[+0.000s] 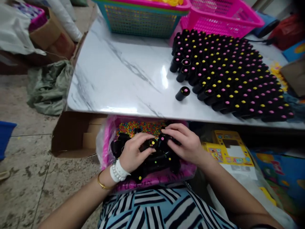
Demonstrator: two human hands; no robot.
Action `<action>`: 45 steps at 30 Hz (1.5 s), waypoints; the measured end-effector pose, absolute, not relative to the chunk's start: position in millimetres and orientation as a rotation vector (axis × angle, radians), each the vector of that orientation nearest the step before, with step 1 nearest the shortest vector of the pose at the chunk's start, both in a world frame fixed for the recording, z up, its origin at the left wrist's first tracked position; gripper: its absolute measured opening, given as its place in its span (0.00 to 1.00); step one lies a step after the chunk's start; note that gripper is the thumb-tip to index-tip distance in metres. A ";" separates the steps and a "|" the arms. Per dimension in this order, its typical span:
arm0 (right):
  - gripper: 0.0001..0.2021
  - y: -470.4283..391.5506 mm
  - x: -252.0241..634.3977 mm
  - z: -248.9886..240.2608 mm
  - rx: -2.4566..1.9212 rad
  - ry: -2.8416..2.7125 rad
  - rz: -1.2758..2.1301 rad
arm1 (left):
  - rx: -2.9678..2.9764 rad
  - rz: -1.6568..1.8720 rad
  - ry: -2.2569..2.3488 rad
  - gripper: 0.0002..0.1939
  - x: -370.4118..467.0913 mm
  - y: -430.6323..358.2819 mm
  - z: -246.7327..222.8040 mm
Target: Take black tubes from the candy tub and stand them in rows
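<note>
Over a pink basket [104, 149] on my lap, my left hand [134, 151] has its thumb and fingers closed round a black tube [145, 145] with a yellow dot at its end. Beside it my right hand [187, 143] grips another black tube [162, 145], this one with a pink dot. The two tubes are close together, ends facing up. Small multicoloured beads [133, 128] fill the back of the basket, and more black tubes lie loose in it, partly hidden by my hands.
A white marble-patterned table [107, 79] lies ahead. Many black tubes [228, 76] stand in rows on its right, with one tube [182, 93] apart. Behind are a teal basket [143, 24] and a pink basket [221, 24]. An open cardboard box [73, 136] sits below left.
</note>
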State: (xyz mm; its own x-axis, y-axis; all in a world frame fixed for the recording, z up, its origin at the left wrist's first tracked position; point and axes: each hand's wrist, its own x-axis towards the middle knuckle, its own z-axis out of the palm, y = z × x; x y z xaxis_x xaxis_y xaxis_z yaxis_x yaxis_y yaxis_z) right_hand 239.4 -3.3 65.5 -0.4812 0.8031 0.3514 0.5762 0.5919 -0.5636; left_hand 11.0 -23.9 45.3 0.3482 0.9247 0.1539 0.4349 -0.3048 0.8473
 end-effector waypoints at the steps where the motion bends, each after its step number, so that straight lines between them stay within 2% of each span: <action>1: 0.20 -6.0 236.7 66.6 -1.068 -2.267 0.445 | 1.892 0.878 1.184 0.15 10.9 -24.0 44.3; 4: 0.20 -10.0 228.7 68.3 -1.001 -2.329 0.393 | 1.914 0.933 1.167 0.16 10.9 -25.9 42.1; 10: 0.15 -6.3 222.2 64.5 -1.023 -2.139 0.707 | 1.929 1.000 1.131 0.14 8.5 -32.3 42.4; 17: 0.15 -12.0 222.9 69.7 -1.084 -2.044 0.725 | 1.903 1.046 1.056 0.14 5.3 -30.4 56.0; 25: 0.21 -19.8 229.3 80.7 -1.017 -2.115 0.264 | 1.921 0.946 1.099 0.15 13.2 -25.9 54.8; 29: 0.21 -20.3 233.9 75.8 -0.979 -2.216 0.202 | 1.922 0.957 1.087 0.16 19.5 -29.1 50.1; 32: 0.20 -19.5 234.0 70.6 -1.025 -2.173 0.358 | 1.941 0.995 1.047 0.15 19.5 -31.6 50.4; 36: 0.15 -19.9 231.1 69.5 -1.160 -2.008 0.848 | 1.939 0.986 1.018 0.15 13.8 -33.8 53.3; 38: 0.14 -21.5 230.1 74.7 -1.192 -1.943 0.973 | 1.938 0.975 1.024 0.16 10.4 -34.9 52.6; 41: 0.15 -19.9 232.1 87.1 -1.276 -1.856 0.790 | 1.955 0.969 1.028 0.17 6.6 -36.8 47.6; 45: 0.12 1.7 243.0 95.5 -1.483 -1.661 0.144 | 2.002 0.964 1.029 0.18 4.5 -38.6 40.8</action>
State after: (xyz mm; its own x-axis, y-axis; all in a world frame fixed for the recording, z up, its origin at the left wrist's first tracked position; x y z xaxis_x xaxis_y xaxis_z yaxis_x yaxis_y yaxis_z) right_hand 243.0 1.7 95.5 0.0990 0.8493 0.5185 0.7474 0.2805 -0.6022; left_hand 4.5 -38.6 40.8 0.4134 0.8594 0.3009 0.3563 -0.4568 0.8151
